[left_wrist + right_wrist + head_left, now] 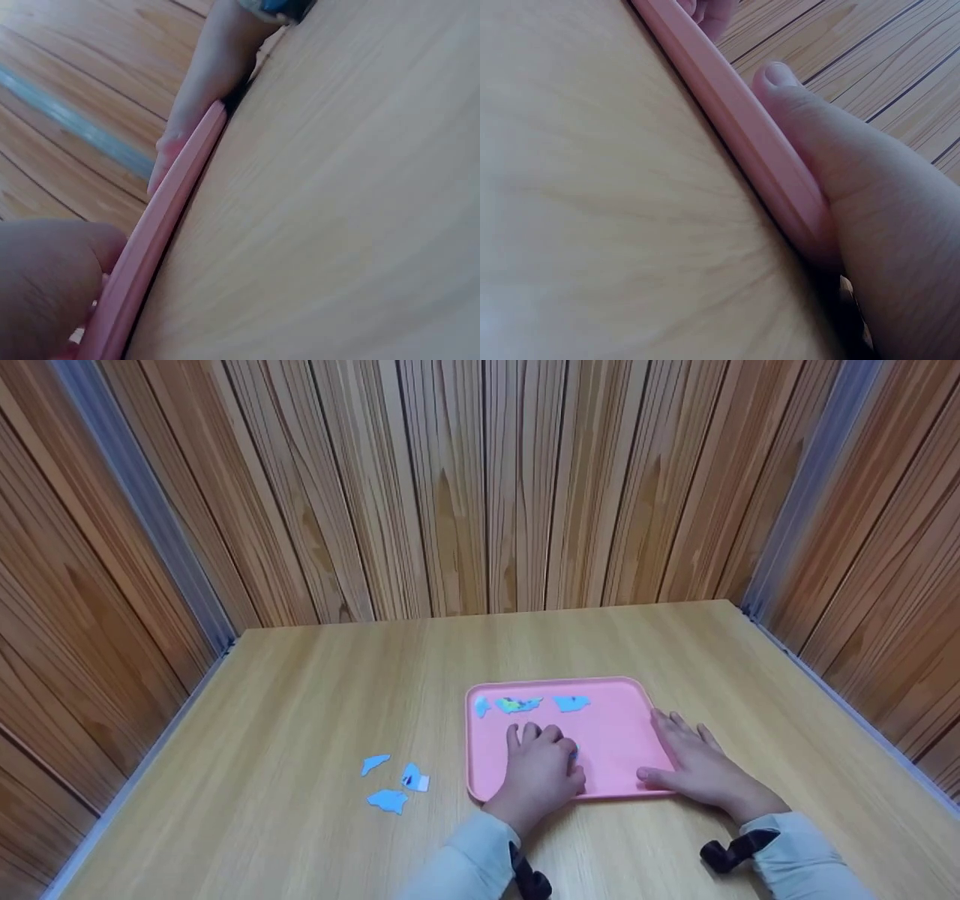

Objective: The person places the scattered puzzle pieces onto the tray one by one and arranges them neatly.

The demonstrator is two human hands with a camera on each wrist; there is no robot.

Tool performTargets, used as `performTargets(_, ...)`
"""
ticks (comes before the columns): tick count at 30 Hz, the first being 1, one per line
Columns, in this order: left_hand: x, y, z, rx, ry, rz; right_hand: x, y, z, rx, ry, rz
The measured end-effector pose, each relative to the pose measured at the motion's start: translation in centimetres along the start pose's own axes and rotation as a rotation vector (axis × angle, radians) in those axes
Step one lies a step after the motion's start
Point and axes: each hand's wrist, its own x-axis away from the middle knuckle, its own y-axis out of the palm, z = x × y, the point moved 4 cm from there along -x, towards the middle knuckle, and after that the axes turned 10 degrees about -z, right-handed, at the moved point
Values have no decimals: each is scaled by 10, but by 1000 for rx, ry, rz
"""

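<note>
My left hand (541,771) reaches over the pink tray (615,750), its thumb and index finger bent toward each other at a small blue puzzle piece (574,751). Most of that piece is hidden by the fingers. With fingers spread, my right hand (701,765) rests on the tray's right side, its thumb (780,79) lying over the near rim. Along the tray's far side lie a small light-blue piece (481,706), a blue piece with yellow-green (517,705) and another blue piece (572,703).
Left of the tray, on the wooden table (300,712), lie a narrow blue piece (375,763), a blue piece with a white patch (411,777) and a wider blue piece (388,801). Wood-patterned walls (450,487) stand at the back and both sides.
</note>
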Motion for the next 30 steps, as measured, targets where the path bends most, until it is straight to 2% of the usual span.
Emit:
performTargets(5, 11, 1, 10, -126, -17, -54, -1, 1, 1, -6, 1, 1)
performTargets(8, 18, 1, 15, -152, -35, -115, 0, 2, 2, -8, 11, -7)
performTargets(11, 22, 2, 18, -142, -47, -181, 0, 2, 2, -6, 21, -12)
performTargets(15, 24, 3, 18, -46, -52, -233, 0, 2, 1, -3, 25, -9)
performTargets(18, 22, 4, 17, 22, -44, -233, 0, 2, 0, 2, 25, -9)
performTargets(21, 16, 4, 18, 49, -35, -220, -1, 2, 0, 3, 28, -10)
performTargets(30, -5, 7, 33, 42, -61, -231, -1, 1, 2, -5, 12, 2)
